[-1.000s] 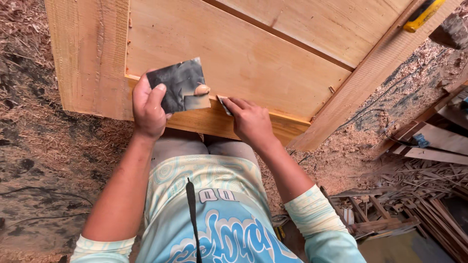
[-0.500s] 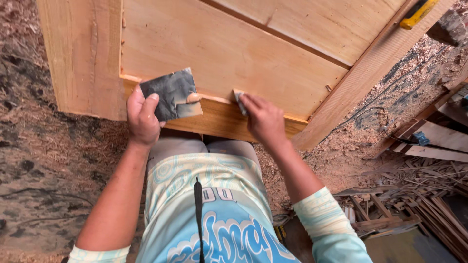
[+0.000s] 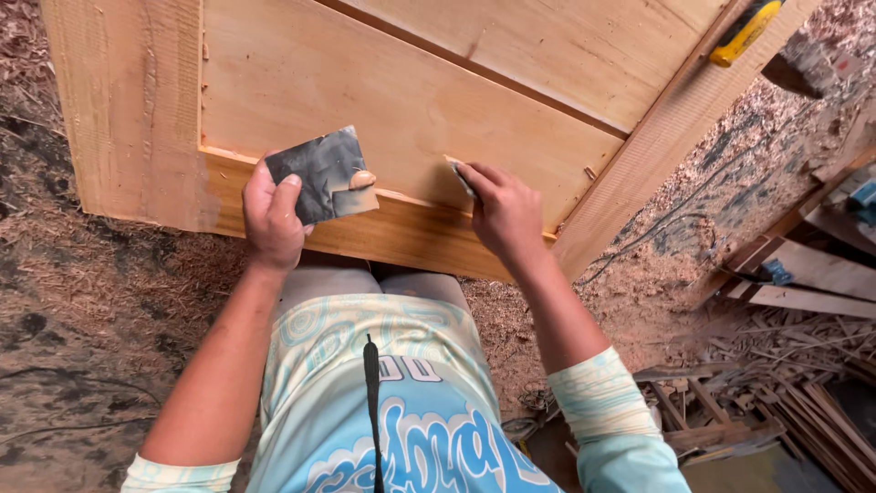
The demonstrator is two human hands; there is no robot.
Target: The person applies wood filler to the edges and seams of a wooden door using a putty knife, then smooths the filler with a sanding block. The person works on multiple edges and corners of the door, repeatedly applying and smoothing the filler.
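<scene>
Along the groove where the recessed panel meets the bottom rail of the wooden door (image 3: 411,100), the right hand (image 3: 505,215) is pinching a folded scrap of sandpaper (image 3: 462,176) and has been sliding it rightward over the last 1 s, so the rubbing is advancing along the joint. At 9 o'clock from it, the left hand (image 3: 272,215) is still gripping a dark sandpaper sheet (image 3: 321,175) against the rail, with a yellow-handled tool (image 3: 746,32) lying at 1 o'clock.
</scene>
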